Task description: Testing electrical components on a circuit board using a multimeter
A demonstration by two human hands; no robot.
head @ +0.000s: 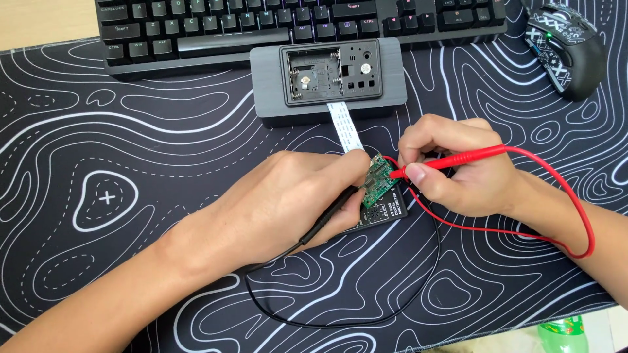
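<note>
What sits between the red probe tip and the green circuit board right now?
Nothing visible: the right hand holds the red probe with its tip already at the green circuit board; the left hand holds the black probe.

Black desk mat (131, 131) with white contour lines, spread over nearly the whole surface. Pale wooden surface (39, 23) bare at the far left corner. Black keyboard (261, 26) along the far edge, patterned black mouse (566, 49) at far right. Bright, even light, soft shadows.
</note>
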